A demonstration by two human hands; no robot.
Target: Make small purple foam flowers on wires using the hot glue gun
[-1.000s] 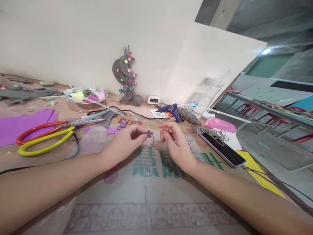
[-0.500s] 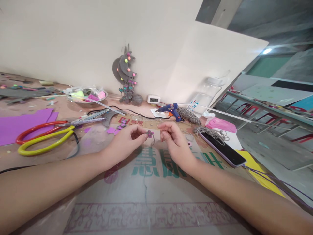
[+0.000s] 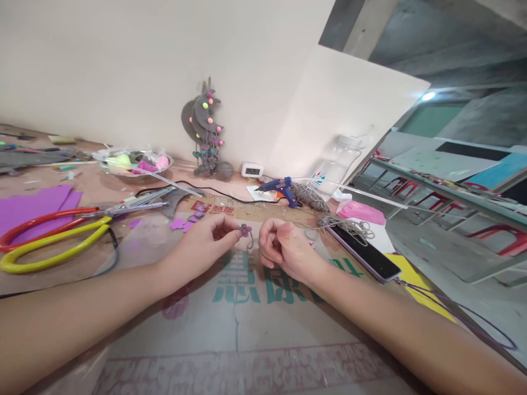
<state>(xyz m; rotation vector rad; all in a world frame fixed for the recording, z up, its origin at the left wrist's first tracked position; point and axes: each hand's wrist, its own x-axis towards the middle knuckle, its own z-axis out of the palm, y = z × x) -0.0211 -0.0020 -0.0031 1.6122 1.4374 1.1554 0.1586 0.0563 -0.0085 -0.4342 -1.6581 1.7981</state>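
Note:
Between the thumb and fingertips of my left hand (image 3: 214, 241) is a small purple and grey flower (image 3: 245, 230), with a short grey yarn tail curling below it. My right hand (image 3: 290, 249) hovers just to the right, apart from the flower. Its fingers are curled inward, and what they hold, if anything, is hidden. Left of my left hand lie several purple flower cut-outs (image 3: 179, 224) and small grey pieces. Beyond my right hand, loose grey yarn (image 3: 349, 227) rests over a dark phone (image 3: 370, 258).
A blue glue gun (image 3: 284, 190) lies ahead near a white digital clock (image 3: 252, 170). Large red-and-yellow-handled scissors (image 3: 61, 241) sit at left, beside purple sheets (image 3: 37, 203) and a bowl (image 3: 135, 173) of colourful materials. A grey moon decoration (image 3: 203, 131) leans against the wall; a clear bottle (image 3: 335, 164) stands right.
The fingers of my right hand have curled in and its back has turned up. My left hand still holds the flower. The whole view has shifted slightly, moving things leftward.

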